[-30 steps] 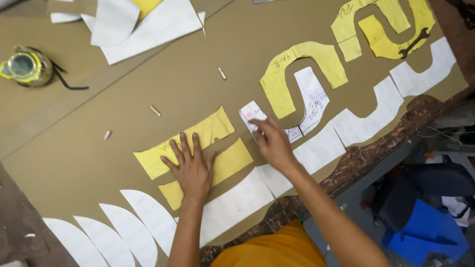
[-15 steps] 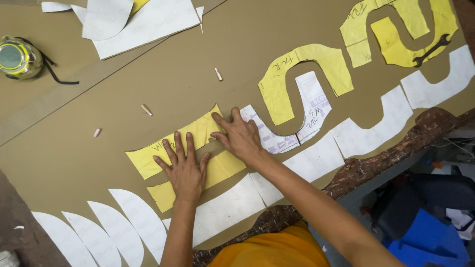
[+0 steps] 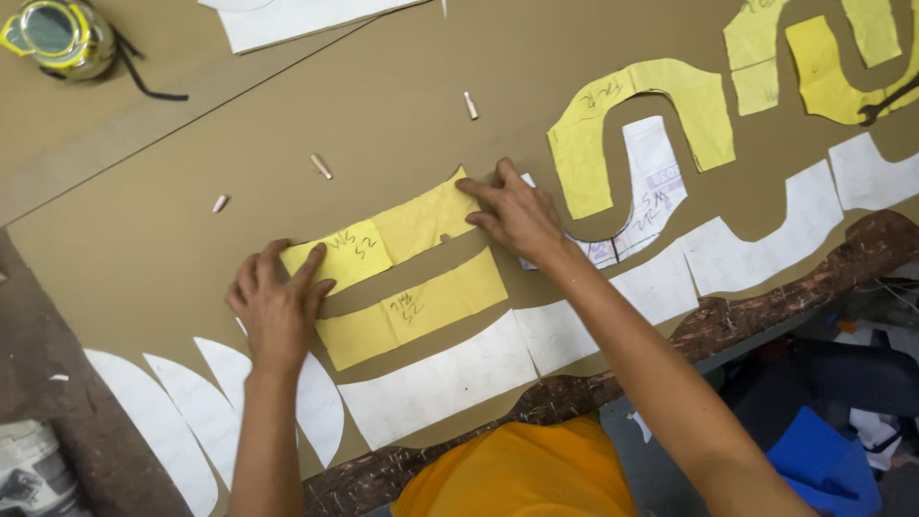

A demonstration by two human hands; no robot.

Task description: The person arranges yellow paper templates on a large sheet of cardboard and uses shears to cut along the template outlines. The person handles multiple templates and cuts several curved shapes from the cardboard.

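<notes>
Both hands press the upper yellow pattern strip (image 3: 397, 235) flat near the counter's (image 3: 383, 124) front edge — left hand (image 3: 278, 306) & right hand (image 3: 517, 213), fingers spread, gripping nothing — best kept flat w/ even pressure.

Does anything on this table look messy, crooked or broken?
Mostly orderly. The table edge nearest the person looks rough and chipped. Three small chalk stubs lie scattered on the brown sheet. Both hands, left hand and right hand, press the upper yellow strip flat.
</notes>
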